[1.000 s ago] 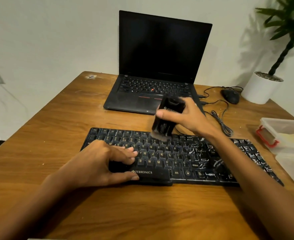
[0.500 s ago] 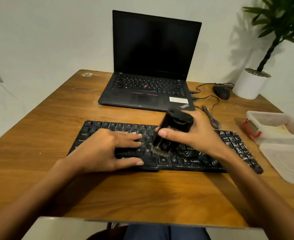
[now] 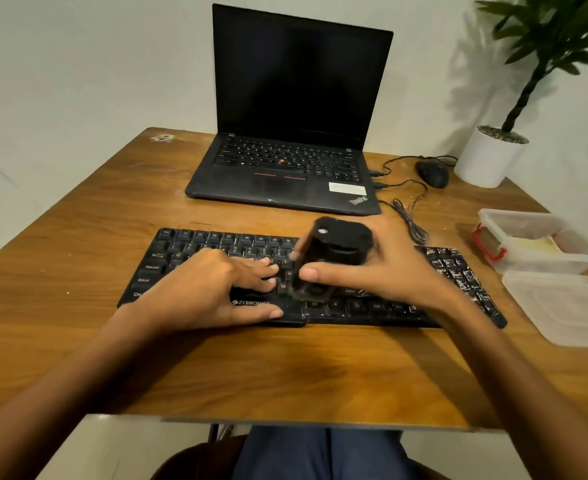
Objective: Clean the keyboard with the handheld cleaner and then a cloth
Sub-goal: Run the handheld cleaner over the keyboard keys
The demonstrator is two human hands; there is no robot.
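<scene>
The right hand (image 3: 382, 271) curls fingers and thumb round the black handheld cleaner (image 3: 334, 251), whose blurred lower end meets the keys near the middle of the Zebronics keyboard (image 3: 188, 244). Just left of it the left hand (image 3: 213, 289) lies on the keys, fingers loosely spread and thumb along the near edge. The keyboard lies across the wooden table (image 3: 285, 372), with white specks on its right end. Further right an open clear plastic box (image 3: 517, 223) with a red clip holds something pale yellow, and a flat clear lid (image 3: 562, 306) lies just nearer. A ThinkPad laptop (image 3: 285, 174) stands open at the far side
</scene>
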